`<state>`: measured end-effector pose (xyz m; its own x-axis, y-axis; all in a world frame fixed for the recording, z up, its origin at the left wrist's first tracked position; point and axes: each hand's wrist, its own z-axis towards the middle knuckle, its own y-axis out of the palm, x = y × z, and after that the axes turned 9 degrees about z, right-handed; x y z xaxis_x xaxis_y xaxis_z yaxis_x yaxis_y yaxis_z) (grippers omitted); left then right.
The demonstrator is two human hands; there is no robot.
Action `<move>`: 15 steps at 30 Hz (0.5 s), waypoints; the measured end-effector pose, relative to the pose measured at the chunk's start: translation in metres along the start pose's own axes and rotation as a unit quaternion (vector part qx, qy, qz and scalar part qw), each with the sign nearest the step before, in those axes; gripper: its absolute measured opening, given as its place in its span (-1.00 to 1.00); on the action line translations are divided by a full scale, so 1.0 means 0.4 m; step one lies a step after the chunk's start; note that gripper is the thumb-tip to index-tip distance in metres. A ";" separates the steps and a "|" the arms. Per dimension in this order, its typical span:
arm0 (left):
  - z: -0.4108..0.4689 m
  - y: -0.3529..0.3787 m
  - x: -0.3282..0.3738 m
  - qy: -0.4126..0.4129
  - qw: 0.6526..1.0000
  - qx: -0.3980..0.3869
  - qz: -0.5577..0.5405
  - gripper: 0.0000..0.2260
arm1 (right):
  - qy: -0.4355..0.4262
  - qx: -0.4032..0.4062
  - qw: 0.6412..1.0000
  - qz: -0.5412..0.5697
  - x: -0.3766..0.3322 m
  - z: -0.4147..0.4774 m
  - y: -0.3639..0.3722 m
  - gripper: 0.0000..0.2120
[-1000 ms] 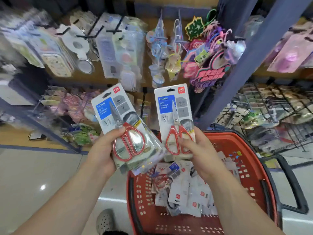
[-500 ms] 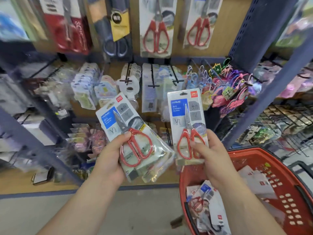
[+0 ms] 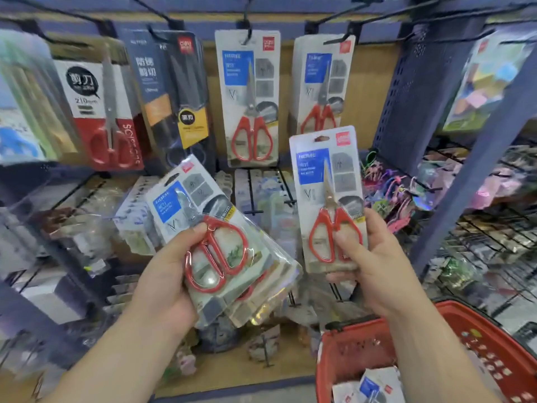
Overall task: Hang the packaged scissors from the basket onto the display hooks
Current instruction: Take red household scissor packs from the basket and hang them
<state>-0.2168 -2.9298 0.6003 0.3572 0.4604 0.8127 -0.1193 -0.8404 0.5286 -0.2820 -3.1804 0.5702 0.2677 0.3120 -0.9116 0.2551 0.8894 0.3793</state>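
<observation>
Shelving: wooden backboard with black wire display hooks, two carrying matching red-handled packs. Red perforated plastic basket at lower right, more packs inside. Left hand grips a fanned stack of glossy blister packs. Right hand pinches one upright pack below the hooks. Risk: slick stack slides apart; small hang slot misses the hook tip.

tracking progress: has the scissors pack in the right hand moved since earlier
Yes: the single pack in the right hand rose; its top now overlaps the hung pack above it.
</observation>
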 end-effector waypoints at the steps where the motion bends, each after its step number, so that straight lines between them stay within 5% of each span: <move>1: 0.007 0.019 0.011 0.014 1.000 -0.002 0.004 -0.52 | -0.007 -0.005 1.000 -0.008 -0.010 0.022 -0.003 -0.66; 15: 0.123 0.173 0.041 0.073 0.997 -0.032 -0.009 -0.65 | -0.152 0.010 0.988 0.018 -0.123 0.284 -0.017 -0.91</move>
<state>-0.1734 -2.9944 0.6381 0.2217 0.5167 0.8270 -0.1742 -0.8135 0.5549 -0.1915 -3.2395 0.6304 0.5437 0.2255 -0.8084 0.2580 0.8717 0.4167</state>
